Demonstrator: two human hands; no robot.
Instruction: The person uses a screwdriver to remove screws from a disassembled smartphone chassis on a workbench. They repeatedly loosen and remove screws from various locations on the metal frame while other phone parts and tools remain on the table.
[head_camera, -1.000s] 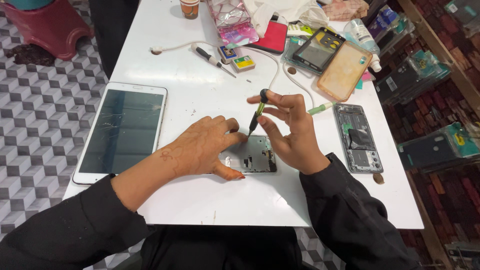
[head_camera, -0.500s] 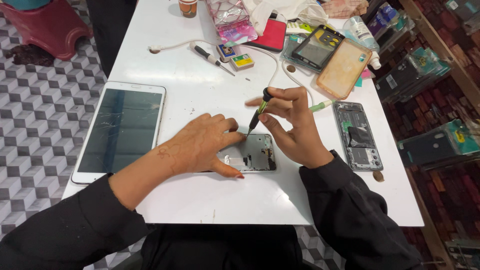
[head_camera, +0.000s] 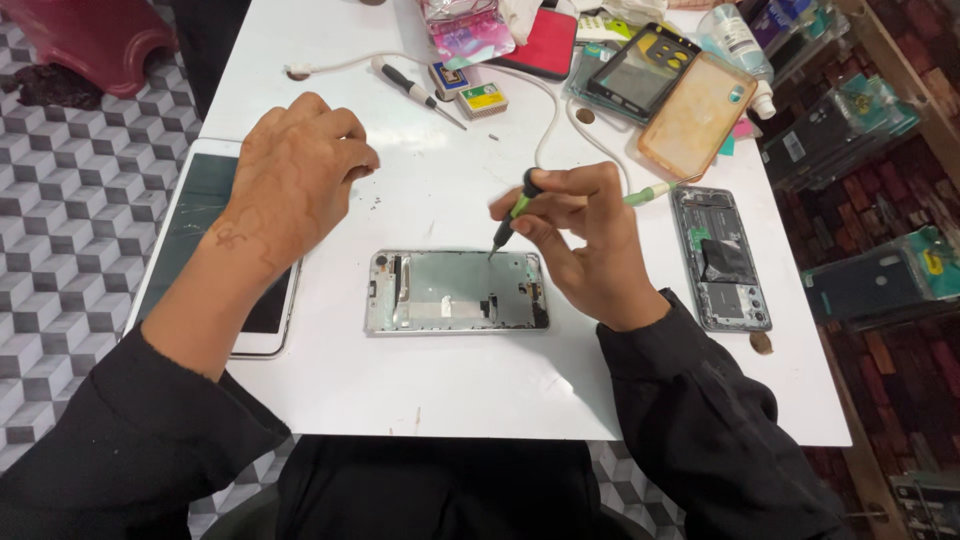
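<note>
A silver phone frame (head_camera: 455, 291) lies flat on the white table (head_camera: 450, 390) in front of me. My right hand (head_camera: 585, 240) grips a small black and green screwdriver (head_camera: 512, 216), its tip touching the frame's upper right edge. My left hand (head_camera: 295, 175) is raised off the frame, fingers loosely curled, hovering over the table beside a white tablet (head_camera: 205, 250). I cannot see anything in it.
An opened phone body (head_camera: 722, 258) lies to the right, a coin (head_camera: 761, 343) near it. At the back are another screwdriver (head_camera: 412, 88), a white cable (head_camera: 545, 120), an orange phone case (head_camera: 694, 115), a red case (head_camera: 548, 42) and small boxes (head_camera: 467, 88).
My left hand has lifted off the phone frame and moved up and left, uncovering the frame. My right hand keeps the screwdriver at the frame's top edge.
</note>
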